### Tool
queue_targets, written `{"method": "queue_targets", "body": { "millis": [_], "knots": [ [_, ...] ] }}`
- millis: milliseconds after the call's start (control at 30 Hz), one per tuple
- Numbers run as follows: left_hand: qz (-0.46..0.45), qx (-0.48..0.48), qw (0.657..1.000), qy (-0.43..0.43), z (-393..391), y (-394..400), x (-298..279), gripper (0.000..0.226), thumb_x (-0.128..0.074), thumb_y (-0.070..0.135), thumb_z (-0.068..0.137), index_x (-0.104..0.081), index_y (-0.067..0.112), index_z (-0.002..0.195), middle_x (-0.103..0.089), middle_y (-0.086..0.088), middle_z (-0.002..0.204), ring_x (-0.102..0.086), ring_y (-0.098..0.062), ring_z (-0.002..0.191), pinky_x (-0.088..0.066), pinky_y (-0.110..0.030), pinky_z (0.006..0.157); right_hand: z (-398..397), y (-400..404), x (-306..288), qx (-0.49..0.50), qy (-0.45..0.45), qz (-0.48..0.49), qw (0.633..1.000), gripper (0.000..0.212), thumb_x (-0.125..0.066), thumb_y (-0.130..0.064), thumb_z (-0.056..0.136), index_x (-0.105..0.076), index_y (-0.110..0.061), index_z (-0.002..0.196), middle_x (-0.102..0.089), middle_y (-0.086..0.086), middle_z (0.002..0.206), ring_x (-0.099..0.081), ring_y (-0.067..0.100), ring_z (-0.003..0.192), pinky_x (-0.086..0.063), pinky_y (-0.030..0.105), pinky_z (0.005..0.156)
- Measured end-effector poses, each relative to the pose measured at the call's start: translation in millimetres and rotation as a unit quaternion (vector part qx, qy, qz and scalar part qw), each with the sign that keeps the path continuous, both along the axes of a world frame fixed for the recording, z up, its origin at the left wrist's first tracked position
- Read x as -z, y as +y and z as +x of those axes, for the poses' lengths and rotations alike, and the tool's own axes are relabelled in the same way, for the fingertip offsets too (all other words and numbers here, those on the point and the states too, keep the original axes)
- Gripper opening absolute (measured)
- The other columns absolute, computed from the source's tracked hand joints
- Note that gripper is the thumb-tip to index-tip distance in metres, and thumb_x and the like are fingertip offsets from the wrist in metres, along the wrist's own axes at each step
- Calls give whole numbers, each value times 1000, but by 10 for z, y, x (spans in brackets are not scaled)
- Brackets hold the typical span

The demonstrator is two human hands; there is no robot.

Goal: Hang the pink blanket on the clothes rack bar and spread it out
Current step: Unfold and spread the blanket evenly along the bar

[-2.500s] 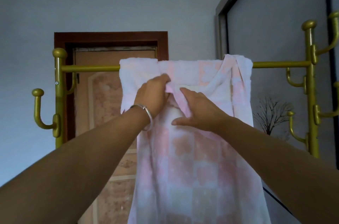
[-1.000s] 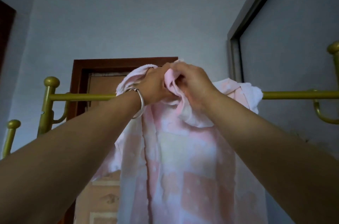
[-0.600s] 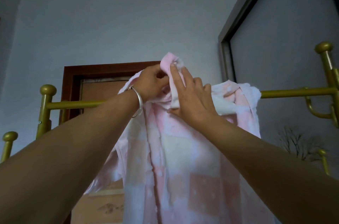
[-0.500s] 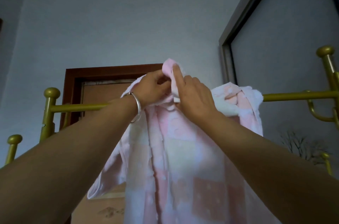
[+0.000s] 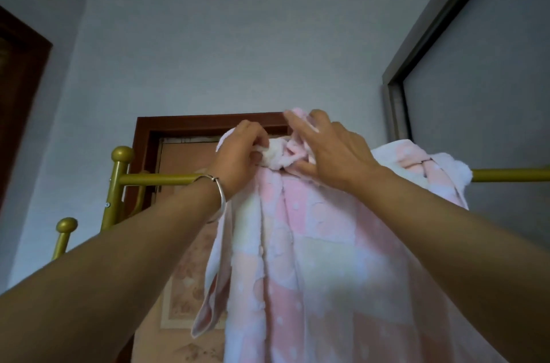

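Up at the gold metal bar (image 5: 166, 178), the pink blanket (image 5: 312, 258) hangs bunched in soft, fleecy folds, its checked squares dotted white. Left hand (image 5: 241, 154), a slim silver bangle (image 5: 218, 188) on the wrist, is fisted around a cream wad of fabric. Right hand (image 5: 330, 151) has fingers spread, pinching a pink ruffle at the top. One twisted corner sits draped over the bar on the right, beside a round-knobbed post (image 5: 117, 184).

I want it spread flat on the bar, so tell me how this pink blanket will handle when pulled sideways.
The pink blanket looks floppy: it bunches in folds at the left hand and right hand. It will likely drag rather than glide along the gold bar, since its surface looks plush. One-sided pulling may slide it off.
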State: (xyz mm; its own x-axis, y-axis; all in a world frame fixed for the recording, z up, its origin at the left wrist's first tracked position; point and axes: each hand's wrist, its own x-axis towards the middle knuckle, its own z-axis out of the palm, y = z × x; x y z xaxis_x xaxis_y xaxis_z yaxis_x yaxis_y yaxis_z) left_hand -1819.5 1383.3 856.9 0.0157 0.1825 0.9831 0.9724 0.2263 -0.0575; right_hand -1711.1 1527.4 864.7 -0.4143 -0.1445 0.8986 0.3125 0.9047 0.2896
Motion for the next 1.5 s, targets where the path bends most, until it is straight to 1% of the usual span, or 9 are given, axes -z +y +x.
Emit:
{"method": "queue_targets", "body": {
  "millis": [167,333,467,767,900,1067,1133,1267,1500],
  "knots": [
    [-78,117,985,-102,79,28,-112,33,-45,-19,78,-42,11,92,-53,-10,94,-50,-21,82,-44,-29,74,-162,-142,-17,14,-69,-7,998,99,-66,-64,65,-13,-39,145,-43,8,134,-54,34,106,-44,36,72],
    [-68,78,993,-64,38,-44,-28,29,-63,-9,74,-47,6,94,-43,-12,105,-52,-24,88,-45,-28,76,-270,-197,-48,-2,-29,45,999,30,-51,-34,88,-55,-19,114,-58,15,106,-62,37,89,-33,31,61],
    [-106,-104,988,29,-58,-104,174,49,-67,3,70,-50,9,116,-37,-8,136,-43,-23,118,-42,-33,94,-275,-169,-102,-23,11,36,999,16,-49,-24,87,-58,-15,98,-59,15,98,-61,38,83,-32,31,60],
    [-82,38,995,-33,-21,-60,88,37,-39,15,95,-47,30,127,-22,9,152,-21,0,130,-20,-23,113,-356,-105,-264,-2,83,44,996,22,-44,-17,90,-55,-13,108,-55,17,103,-60,36,87,-30,31,61],
    [-99,-114,985,86,-225,-197,190,65,-49,-13,77,-43,15,135,-27,-6,152,-20,-20,140,-10,-29,117,-335,105,-409,45,132,-17,990,25,-44,-13,90,-56,-10,112,-55,21,109,-61,40,95,-46,40,72],
    [-158,-179,969,58,-381,-409,311,59,-51,-14,68,-56,16,119,-54,-2,127,-45,-19,118,-37,-29,100,-287,463,-462,223,-39,-163,960,31,-49,-12,88,-62,-8,116,-60,14,123,-59,33,111,-48,38,89],
    [-158,-180,970,53,-371,-408,274,55,-52,-13,69,-59,15,115,-57,-1,122,-47,-19,113,-40,-29,95,-243,498,-504,204,-136,-219,944,31,-51,-22,88,-62,-9,114,-59,13,125,-58,32,111,-46,35,87],
    [-177,-186,965,45,-241,-216,171,35,-50,0,80,-61,14,109,-64,-3,115,-53,-23,107,-44,-35,93,-215,374,-577,111,-127,-210,963,47,-45,-45,91,-62,-9,115,-60,14,125,-56,32,112,-45,35,86],
    [-224,-84,966,100,304,611,236,61,-65,28,78,-40,13,132,-49,-9,130,-50,-29,113,-42,-37,94,262,272,-453,-37,-82,-207,974,42,-27,-21,101,-57,0,123,-53,16,137,-45,30,126,-32,28,101]
  ]
}}
